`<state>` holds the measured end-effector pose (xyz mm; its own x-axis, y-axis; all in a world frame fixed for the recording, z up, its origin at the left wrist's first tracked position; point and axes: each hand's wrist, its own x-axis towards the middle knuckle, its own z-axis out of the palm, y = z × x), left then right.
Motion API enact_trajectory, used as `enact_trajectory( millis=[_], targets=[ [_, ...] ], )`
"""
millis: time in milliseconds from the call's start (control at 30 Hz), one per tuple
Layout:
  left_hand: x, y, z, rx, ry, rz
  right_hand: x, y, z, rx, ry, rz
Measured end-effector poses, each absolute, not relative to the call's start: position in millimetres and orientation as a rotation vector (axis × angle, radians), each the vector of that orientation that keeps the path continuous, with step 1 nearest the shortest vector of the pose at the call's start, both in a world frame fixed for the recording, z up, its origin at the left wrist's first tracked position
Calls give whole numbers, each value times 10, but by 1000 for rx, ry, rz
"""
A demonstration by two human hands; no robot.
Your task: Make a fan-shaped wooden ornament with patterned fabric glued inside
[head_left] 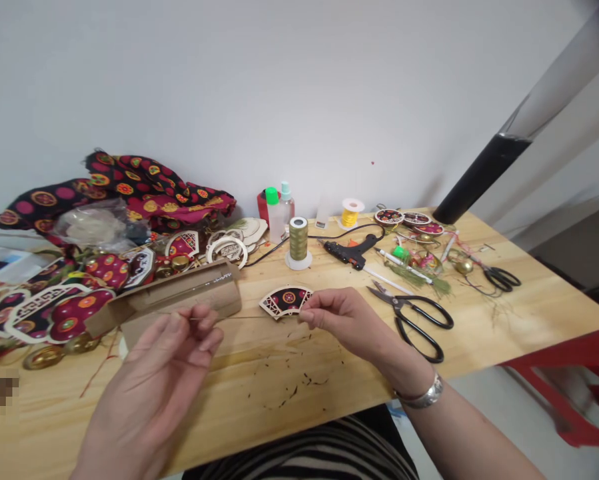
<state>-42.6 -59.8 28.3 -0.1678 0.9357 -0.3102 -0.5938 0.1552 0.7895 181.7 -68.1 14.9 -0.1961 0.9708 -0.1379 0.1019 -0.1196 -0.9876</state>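
My left hand [166, 370] is raised over the wooden table [279, 387], its thumb and fingertips pinched on a thin needle or thread that I can barely make out. My right hand [346, 320] pinches the right edge of a small fan-shaped wooden ornament [285, 300] faced with dark patterned fabric, which rests on the table. A fine thread seems to run between the two hands. A brown cardboard box [179, 297] lies just behind my left hand.
Black scissors [416, 320] lie right of my right hand, a second pair [499, 277] farther right. A glue gun [352, 252], green thread spool [298, 240], yellow spool [350, 213], bottles [278, 213], patterned fabric [139, 187] and several ornaments [64, 307] crowd the back and left.
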Motion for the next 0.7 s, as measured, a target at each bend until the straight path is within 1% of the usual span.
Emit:
enact_trajectory(
  millis=[400,700],
  targets=[
    [-600,-558,222,433,1057,1494,2084,-645,105,-1352,-1363,1308],
    [-640,-625,212,373,1203,1476,2169,-620,73,-1355,-1370,1256]
  ],
)
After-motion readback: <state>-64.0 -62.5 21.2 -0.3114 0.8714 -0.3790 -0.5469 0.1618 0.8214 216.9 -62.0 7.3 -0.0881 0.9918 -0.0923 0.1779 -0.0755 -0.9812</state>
